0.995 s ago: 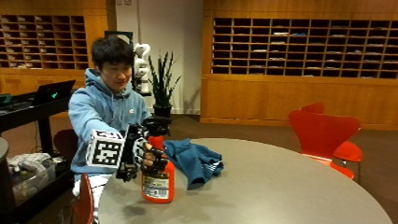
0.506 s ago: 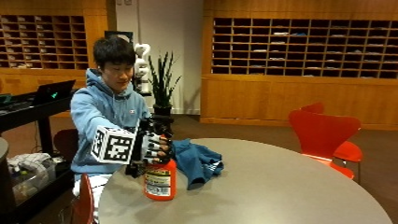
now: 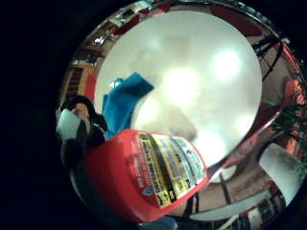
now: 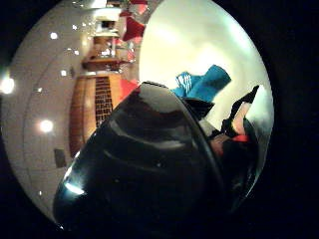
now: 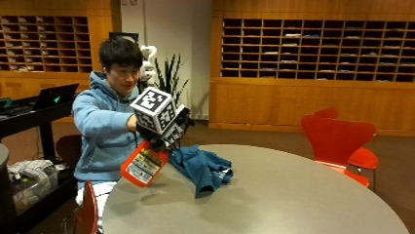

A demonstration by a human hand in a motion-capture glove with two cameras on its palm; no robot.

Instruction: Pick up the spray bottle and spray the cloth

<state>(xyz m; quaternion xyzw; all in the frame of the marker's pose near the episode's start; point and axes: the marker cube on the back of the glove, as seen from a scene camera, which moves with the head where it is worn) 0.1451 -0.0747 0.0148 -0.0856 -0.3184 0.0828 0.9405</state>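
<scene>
Pickup complete: right hand (image 5: 163, 130) fingers grasp the spray bottle (image 5: 144, 165), lifted and tilted beside the cloth (image 5: 204, 168); spraying remains

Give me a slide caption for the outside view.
Gloved hand holds the red bottle tilted above the table, beside the blue cloth.

We're in an office or library-style common room: behind the gloved right hand (image 5: 167, 127) runs a wall of wooden pigeonhole shelving (image 5: 311, 48), cubby after cubby. Under the hand sits a round grey meeting table (image 5: 272, 195), with a red moulded chair (image 5: 338, 139) off beyond it. Just behind the hand a potted plant (image 5: 170, 73) stands, and a laptop (image 5: 55, 95) rests on a black cart nearby.
</scene>
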